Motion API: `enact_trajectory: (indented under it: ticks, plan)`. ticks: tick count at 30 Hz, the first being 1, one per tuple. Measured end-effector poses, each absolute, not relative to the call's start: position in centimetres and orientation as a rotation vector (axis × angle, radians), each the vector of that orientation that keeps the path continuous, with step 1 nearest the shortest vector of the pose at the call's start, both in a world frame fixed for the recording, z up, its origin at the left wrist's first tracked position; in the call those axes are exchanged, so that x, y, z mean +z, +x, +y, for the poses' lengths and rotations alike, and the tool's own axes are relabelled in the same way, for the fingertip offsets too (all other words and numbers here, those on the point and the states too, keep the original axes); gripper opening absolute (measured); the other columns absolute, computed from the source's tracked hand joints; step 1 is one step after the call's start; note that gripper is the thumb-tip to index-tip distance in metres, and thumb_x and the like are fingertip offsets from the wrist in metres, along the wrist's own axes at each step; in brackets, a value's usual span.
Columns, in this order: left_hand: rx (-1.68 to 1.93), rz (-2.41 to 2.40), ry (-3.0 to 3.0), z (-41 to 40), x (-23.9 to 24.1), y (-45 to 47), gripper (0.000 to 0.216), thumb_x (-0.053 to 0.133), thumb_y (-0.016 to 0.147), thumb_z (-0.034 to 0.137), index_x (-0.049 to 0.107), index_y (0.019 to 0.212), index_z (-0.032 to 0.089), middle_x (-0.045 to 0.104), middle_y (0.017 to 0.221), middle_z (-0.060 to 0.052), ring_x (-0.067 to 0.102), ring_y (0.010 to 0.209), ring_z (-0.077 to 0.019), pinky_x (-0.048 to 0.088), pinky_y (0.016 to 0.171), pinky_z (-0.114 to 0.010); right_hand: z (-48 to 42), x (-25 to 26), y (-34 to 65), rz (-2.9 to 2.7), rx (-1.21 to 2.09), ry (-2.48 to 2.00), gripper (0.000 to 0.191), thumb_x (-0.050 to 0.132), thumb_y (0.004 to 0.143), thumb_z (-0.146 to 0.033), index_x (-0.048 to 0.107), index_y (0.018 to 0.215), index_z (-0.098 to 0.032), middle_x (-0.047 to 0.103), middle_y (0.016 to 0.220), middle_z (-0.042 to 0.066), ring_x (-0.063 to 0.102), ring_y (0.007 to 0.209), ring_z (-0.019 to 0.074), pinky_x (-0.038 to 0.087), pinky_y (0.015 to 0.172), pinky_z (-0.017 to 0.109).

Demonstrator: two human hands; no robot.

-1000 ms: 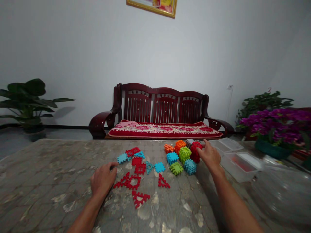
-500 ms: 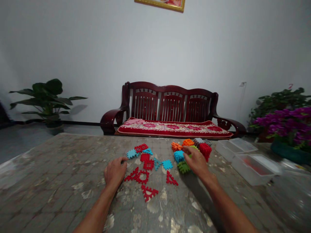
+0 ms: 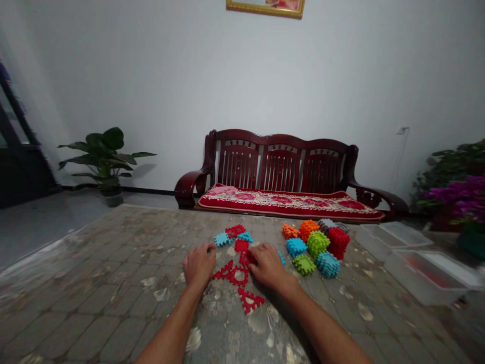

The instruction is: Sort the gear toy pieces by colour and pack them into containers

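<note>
Flat red puzzle pieces point(image 3: 237, 275) and blue puzzle pieces point(image 3: 223, 238) lie scattered on the patterned table point(image 3: 113, 283). My left hand point(image 3: 199, 265) rests palm down at their left edge with curled fingers, and nothing shows in it. My right hand point(image 3: 267, 265) lies over the flat pieces in the middle, fingertips on a red piece point(image 3: 242, 246), covering several pieces. To the right stands a cluster of assembled toothed cubes: orange cubes point(image 3: 303, 230), a blue cube point(image 3: 295, 246), a green cube point(image 3: 318, 242), a red cube point(image 3: 338, 240), a teal cube point(image 3: 328, 264).
Clear plastic boxes point(image 3: 424, 258) sit at the table's right side. Purple flowers point(image 3: 460, 194) stand at the far right. Behind the table is a dark wooden bench point(image 3: 284, 172) with a red cushion, and a potted plant point(image 3: 106, 156) stands by the wall on the left.
My right hand has left the red cube in the cluster and swung left onto the flat red pieces. The view has panned left. My left hand has stayed by the pieces.
</note>
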State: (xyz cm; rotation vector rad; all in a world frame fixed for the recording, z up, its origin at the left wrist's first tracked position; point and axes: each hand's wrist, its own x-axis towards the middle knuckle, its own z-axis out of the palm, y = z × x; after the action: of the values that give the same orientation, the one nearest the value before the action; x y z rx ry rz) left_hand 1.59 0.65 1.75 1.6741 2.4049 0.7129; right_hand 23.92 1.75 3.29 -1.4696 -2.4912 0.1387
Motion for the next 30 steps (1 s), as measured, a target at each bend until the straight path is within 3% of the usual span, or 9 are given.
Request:
enact_trajectory:
  ticks: [8,16,18,23,30]
  plan:
    - [0.691,2.416,1.682,0.6,1.8,1.6,0.034,0.050,0.094,0.023,0.075,0.117,0.028,0.077,0.120,-0.006,0.066,0.119,-0.0279,0.048,0.104,-0.041,0.9,3.3,24.0,-2.502,-0.048,-1.501,0.030,0.044,0.105,-0.025,0.073,0.104,-0.019,0.077,0.106,0.012,0.066,0.102,0.0232,0.042,0.089,0.032]
    - [0.703,2.424,1.686,0.8,1.5,1.4,0.033,0.051,0.094,0.023,0.075,0.116,0.029,0.077,0.120,-0.006,0.067,0.118,-0.0274,0.048,0.104,-0.041,1.5,4.0,27.4,-2.107,0.192,-1.757,0.040,0.037,0.107,-0.025,0.073,0.093,-0.019,0.078,0.091,0.008,0.071,0.084,0.0187,0.042,0.073,0.027]
    - [0.711,2.420,1.690,0.9,1.3,1.3,0.032,0.052,0.094,0.023,0.075,0.115,0.028,0.078,0.119,-0.006,0.067,0.118,-0.0274,0.048,0.104,-0.041,1.5,3.7,28.3,-2.063,0.211,-1.781,0.039,0.038,0.105,-0.025,0.075,0.094,-0.020,0.079,0.095,0.008,0.072,0.087,0.0195,0.044,0.076,0.027]
    - [0.696,2.406,1.697,0.9,1.4,1.3,0.033,0.051,0.094,0.023,0.076,0.115,0.027,0.077,0.120,-0.007,0.067,0.118,-0.0283,0.049,0.102,-0.041,0.3,2.5,29.0,-2.003,0.178,-1.736,0.032,0.052,0.098,-0.026,0.073,0.121,-0.020,0.076,0.122,0.010,0.069,0.115,0.0245,0.047,0.096,0.031]
    - [0.667,2.411,1.686,0.7,1.9,1.5,0.034,0.050,0.095,0.023,0.075,0.117,0.027,0.076,0.123,-0.007,0.067,0.119,-0.0277,0.048,0.103,-0.041,-1.1,2.7,27.2,-2.076,-0.004,-1.799,0.046,0.070,0.085,-0.041,0.069,0.126,-0.020,0.074,0.120,0.015,0.063,0.116,0.0330,0.046,0.098,0.040]
